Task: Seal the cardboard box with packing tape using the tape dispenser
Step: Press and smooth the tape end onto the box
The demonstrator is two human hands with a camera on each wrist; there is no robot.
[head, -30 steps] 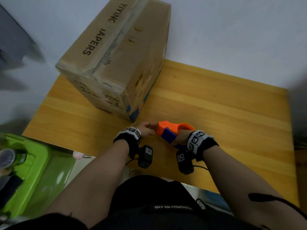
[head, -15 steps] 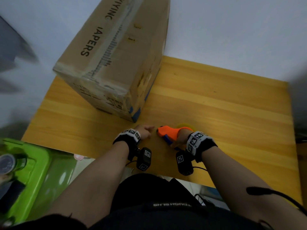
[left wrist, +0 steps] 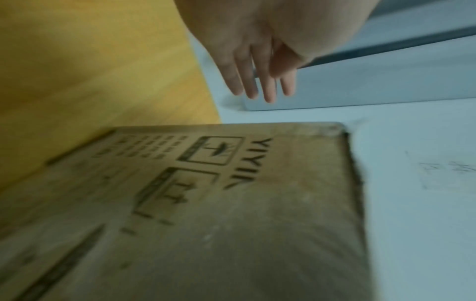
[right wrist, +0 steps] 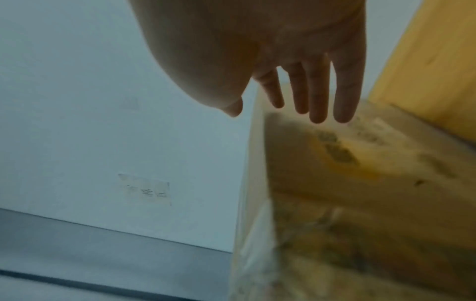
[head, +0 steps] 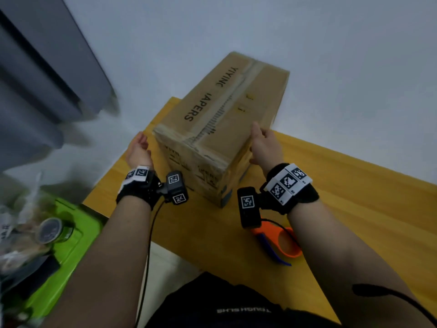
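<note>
A brown cardboard box (head: 222,119) printed with black letters stands on the yellow wooden table (head: 343,185), with tape along its top seam. My left hand (head: 139,147) is open beside the box's left side, fingers straight (left wrist: 257,81), apart from the cardboard (left wrist: 231,213). My right hand (head: 262,143) is open at the box's right upper edge, fingers straight (right wrist: 319,95) along the side (right wrist: 360,183); contact is unclear. The orange and blue tape dispenser (head: 276,240) lies on the table near the front edge, under my right forearm, held by neither hand.
A green bin (head: 61,235) with a round lidded jar (head: 49,230) and other items sits at the lower left, beside the table. A grey panel (head: 42,74) stands at the left against the pale wall. Bare tabletop stretches to the right of the box.
My right hand let go of the tape dispenser, which now lies on the table. Both hands moved up from the front edge to either side of the box.
</note>
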